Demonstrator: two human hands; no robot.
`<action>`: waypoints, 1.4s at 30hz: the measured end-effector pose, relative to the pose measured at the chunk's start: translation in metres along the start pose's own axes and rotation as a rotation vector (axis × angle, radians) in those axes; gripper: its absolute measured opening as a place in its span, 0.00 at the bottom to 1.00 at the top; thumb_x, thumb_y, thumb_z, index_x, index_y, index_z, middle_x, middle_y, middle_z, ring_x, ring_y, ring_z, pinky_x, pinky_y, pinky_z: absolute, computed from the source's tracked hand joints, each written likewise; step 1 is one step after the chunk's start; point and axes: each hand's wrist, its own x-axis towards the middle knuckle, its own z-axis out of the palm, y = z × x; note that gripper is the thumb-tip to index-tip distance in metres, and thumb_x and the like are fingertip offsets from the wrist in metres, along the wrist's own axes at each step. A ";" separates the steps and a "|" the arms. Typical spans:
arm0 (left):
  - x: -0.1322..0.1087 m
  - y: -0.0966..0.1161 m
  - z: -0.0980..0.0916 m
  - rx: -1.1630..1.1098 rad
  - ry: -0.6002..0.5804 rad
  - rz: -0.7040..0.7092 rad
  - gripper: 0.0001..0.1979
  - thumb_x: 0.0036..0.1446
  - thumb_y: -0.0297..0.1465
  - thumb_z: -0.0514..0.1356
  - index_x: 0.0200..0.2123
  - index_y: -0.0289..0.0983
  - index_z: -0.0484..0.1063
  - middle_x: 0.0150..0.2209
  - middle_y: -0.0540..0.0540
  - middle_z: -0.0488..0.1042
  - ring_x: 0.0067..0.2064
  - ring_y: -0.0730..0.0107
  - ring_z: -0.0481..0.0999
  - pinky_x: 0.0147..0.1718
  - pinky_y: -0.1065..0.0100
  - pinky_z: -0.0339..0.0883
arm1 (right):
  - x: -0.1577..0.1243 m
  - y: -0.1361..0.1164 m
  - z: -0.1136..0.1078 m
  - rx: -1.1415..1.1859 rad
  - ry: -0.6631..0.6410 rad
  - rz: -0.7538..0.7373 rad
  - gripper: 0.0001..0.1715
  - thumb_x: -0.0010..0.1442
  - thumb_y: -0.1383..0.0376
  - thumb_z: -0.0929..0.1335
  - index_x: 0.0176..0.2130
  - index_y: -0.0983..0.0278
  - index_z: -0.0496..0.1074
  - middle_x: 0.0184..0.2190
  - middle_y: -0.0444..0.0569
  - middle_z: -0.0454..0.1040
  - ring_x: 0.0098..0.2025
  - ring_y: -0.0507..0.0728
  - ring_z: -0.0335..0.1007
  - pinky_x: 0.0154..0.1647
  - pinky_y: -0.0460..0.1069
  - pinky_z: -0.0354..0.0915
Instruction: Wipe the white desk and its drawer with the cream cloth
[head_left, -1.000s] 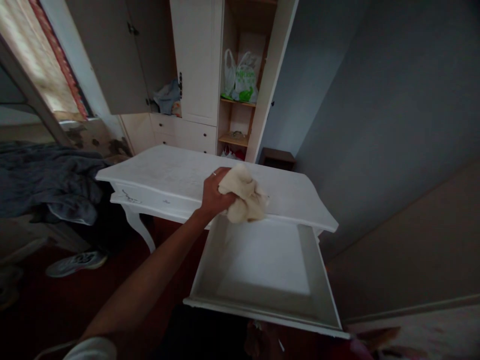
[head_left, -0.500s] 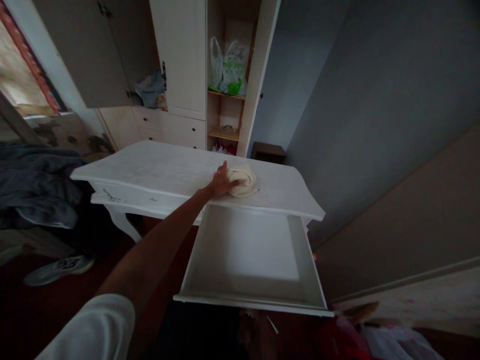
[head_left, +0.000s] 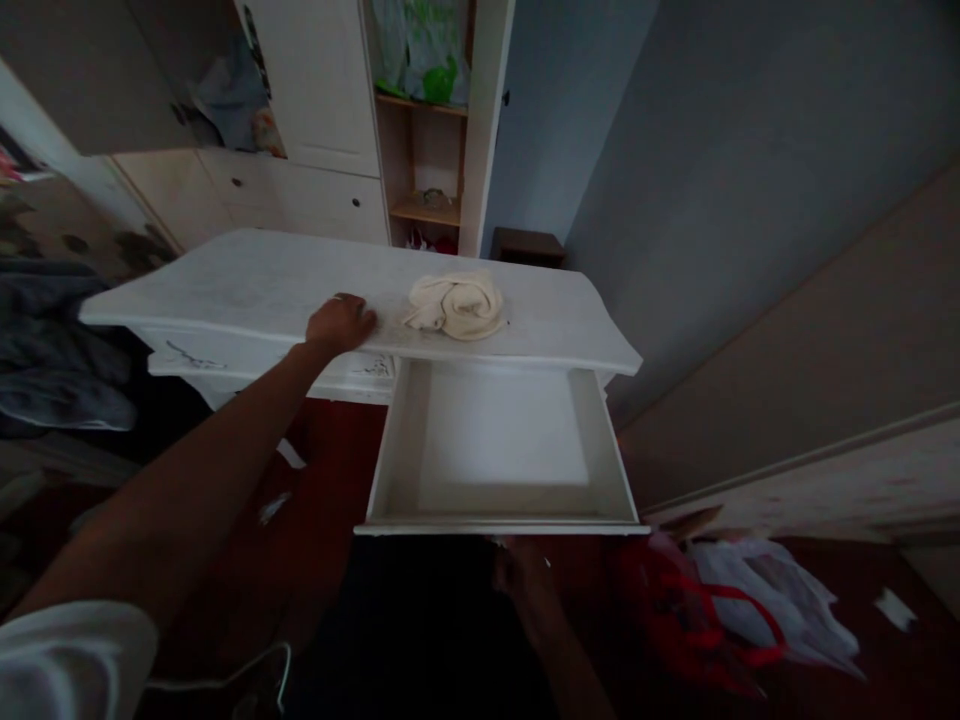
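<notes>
My left hand (head_left: 341,322) rests on the white tabletop (head_left: 292,275) near its front edge, with its fingers curled in and nothing visible in them. To its right, apart from it, lies a bunched cream cloth (head_left: 461,305). Below the tabletop, the white drawer (head_left: 502,430) is pulled out, and its inside shows bare. My right hand (head_left: 521,580) is low under the drawer's front edge, dim and partly hidden. Its fingers look closed at the outer side of the drawer front; any knob there is hidden.
A cupboard (head_left: 322,90) stands open behind the table, with plastic bags (head_left: 427,50) on a shelf. A grey wall (head_left: 720,170) rises at the right. A red bag (head_left: 675,610) and a white plastic bag (head_left: 780,600) lie on the floor. Dark grey fabric (head_left: 60,345) is heaped at left.
My left hand has let go of the cloth and moved left along the tabletop. The cloth stays there, looser. The view has tilted down, and more of my right arm shows.
</notes>
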 end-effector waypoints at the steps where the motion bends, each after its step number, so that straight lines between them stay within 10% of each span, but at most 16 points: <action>1: -0.001 0.003 -0.001 -0.005 0.006 -0.028 0.25 0.63 0.42 0.48 0.55 0.35 0.72 0.58 0.35 0.71 0.57 0.49 0.72 0.54 0.53 0.67 | -0.002 -0.002 0.001 0.001 0.004 -0.004 0.32 0.50 0.38 0.71 0.30 0.65 0.77 0.14 0.41 0.64 0.19 0.49 0.56 0.23 0.46 0.54; 23: -0.007 0.014 -0.005 -0.009 -0.010 -0.070 0.26 0.63 0.40 0.45 0.57 0.35 0.71 0.58 0.34 0.71 0.57 0.48 0.71 0.53 0.53 0.66 | -0.011 -0.039 0.033 -0.069 0.146 -0.243 0.34 0.54 0.37 0.69 0.31 0.65 0.79 0.12 0.42 0.65 0.16 0.49 0.55 0.19 0.47 0.50; 42: -0.008 0.009 0.000 -0.027 0.057 -0.029 0.25 0.63 0.39 0.46 0.53 0.34 0.74 0.54 0.33 0.73 0.54 0.50 0.72 0.52 0.56 0.65 | 0.099 -0.099 0.048 -0.154 0.073 -0.360 0.36 0.52 0.34 0.68 0.29 0.64 0.78 0.13 0.42 0.65 0.18 0.50 0.56 0.21 0.48 0.54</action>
